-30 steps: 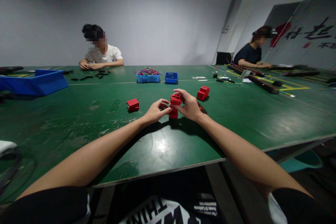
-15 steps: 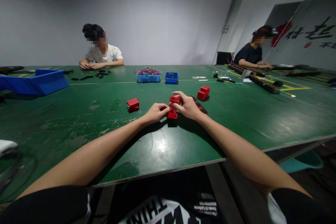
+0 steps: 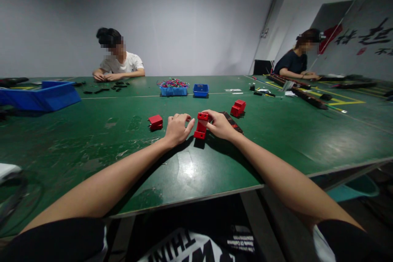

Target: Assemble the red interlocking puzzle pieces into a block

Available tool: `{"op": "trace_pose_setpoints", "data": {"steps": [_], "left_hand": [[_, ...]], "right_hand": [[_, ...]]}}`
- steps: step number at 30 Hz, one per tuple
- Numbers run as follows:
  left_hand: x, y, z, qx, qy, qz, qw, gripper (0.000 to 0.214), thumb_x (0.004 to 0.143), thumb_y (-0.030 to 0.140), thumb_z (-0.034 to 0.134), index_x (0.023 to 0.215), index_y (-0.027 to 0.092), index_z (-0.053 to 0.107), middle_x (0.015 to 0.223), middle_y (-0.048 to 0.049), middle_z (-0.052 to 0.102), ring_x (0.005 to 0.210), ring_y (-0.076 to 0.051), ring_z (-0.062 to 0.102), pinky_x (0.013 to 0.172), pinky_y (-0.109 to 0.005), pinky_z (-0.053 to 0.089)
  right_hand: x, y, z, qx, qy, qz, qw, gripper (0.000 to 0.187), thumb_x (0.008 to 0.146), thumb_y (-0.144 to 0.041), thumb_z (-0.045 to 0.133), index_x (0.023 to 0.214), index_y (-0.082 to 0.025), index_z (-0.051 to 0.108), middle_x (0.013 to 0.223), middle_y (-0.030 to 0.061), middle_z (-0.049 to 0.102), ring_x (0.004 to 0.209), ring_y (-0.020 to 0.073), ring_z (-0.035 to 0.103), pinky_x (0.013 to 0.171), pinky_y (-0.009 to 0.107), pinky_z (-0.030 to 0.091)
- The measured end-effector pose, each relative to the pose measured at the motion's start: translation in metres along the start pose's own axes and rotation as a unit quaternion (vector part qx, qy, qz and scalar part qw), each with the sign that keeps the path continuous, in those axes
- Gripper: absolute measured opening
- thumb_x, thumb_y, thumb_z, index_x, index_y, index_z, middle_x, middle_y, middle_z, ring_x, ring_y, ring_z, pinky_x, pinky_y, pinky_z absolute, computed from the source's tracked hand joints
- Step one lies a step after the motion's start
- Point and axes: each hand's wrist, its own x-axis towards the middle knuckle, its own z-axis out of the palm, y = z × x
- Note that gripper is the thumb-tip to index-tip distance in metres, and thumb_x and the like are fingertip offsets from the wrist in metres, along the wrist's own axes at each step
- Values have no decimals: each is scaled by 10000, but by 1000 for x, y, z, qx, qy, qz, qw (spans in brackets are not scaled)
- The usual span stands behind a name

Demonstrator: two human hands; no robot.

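Observation:
A red part with a recessed middle and small dark holes in its two ends (image 3: 201, 131) is held upright by my right hand (image 3: 220, 124), whose fingers wrap around its right and back side. Just left of it, my left hand (image 3: 178, 128) is off the part, with thumb and fingers apart and nothing seen between them. Farther left lies a red block (image 3: 156, 121) with small prongs on its side. Beyond my right hand sits another red block (image 3: 238, 108). A dark flat piece with reddish marks (image 3: 232, 122) lies partly hidden behind that hand.
Across the green table (image 3: 123, 163) stand a light-blue tray heaped with colourful small pieces (image 3: 173, 90) and a small blue bin (image 3: 200, 91). A large blue bin (image 3: 46, 97) is at left. Two co-workers sit at the far side, one left (image 3: 121, 64), one right (image 3: 293, 64).
My left hand has let go of the red part and drawn left, its fingers spreading. My right hand keeps hold of the part, now slightly tilted.

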Motion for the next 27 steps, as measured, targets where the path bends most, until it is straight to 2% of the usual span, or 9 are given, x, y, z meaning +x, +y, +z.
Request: {"op": "trace_pose_setpoints", "data": {"steps": [3, 6, 8, 10, 14, 18, 22, 27], "left_hand": [[1, -7, -4, 159, 16, 8, 987, 428, 924, 455, 410, 1169, 161, 600, 1231, -163, 616, 1216, -333, 471, 1084, -573, 242], [3, -19, -3, 234, -49, -71, 968, 557, 903, 538, 386, 1252, 141, 563, 1388, -207, 500, 1303, -389, 386, 1080, -643, 208], [4, -25, -1, 251, -95, -111, 957, 627, 895, 590, 346, 1236, 118, 578, 1332, -226, 539, 1276, -414, 414, 1069, -676, 196], [4, -26, -1, 257, -106, -114, 954, 637, 894, 600, 330, 1231, 121, 581, 1280, -220, 575, 1232, -423, 455, 1051, -708, 189], [4, -22, -3, 262, -102, -97, 955, 610, 897, 580, 335, 1207, 122, 592, 1267, -218, 580, 1213, -409, 472, 1045, -687, 232], [5, -23, -6, 270, -99, -119, 950, 591, 894, 572, 343, 1210, 139, 591, 1305, -223, 552, 1280, -438, 398, 1025, -755, 176], [6, -26, -8, 277, -101, -139, 945, 583, 897, 571, 339, 1196, 142, 596, 1265, -226, 573, 1228, -444, 447, 990, -785, 183], [4, -24, -7, 277, -88, -99, 952, 553, 905, 553, 358, 1179, 138, 600, 1281, -225, 561, 1183, -434, 496, 983, -742, 262]], "right_hand": [[0, 0, 0, 0, 0, -4, 1000, 209, 864, -266, 569, 1024, -146, 631, 910, 69, 684, 764, 163, 594, 714, 277, 447], [-1, -1, -1, 1, -4, -4, 1000, 213, 866, -258, 569, 1031, -143, 636, 915, 73, 687, 779, 168, 602, 720, 282, 450], [-1, -2, -1, 1, -4, -5, 1000, 216, 866, -254, 571, 1038, -142, 637, 920, 76, 688, 787, 170, 605, 720, 283, 451], [-1, -1, -1, 2, -4, -7, 1000, 217, 869, -258, 570, 1040, -143, 638, 920, 76, 687, 785, 170, 604, 715, 283, 450], [-1, 0, -1, 1, -7, -7, 1000, 223, 875, -266, 568, 1046, -143, 640, 907, 70, 685, 764, 163, 594, 702, 280, 447], [-1, -1, -1, -2, -8, -2, 1000, 235, 881, -279, 565, 1059, -146, 639, 910, 69, 687, 739, 153, 582, 682, 272, 443], [-1, -1, -2, -2, -12, -3, 1000, 241, 881, -288, 568, 1063, -146, 637, 917, 71, 688, 729, 150, 581, 672, 268, 442], [-2, 0, -1, 2, -11, -16, 1000, 217, 880, -265, 563, 1049, -150, 638, 913, 66, 687, 749, 153, 585, 703, 273, 448]]}}
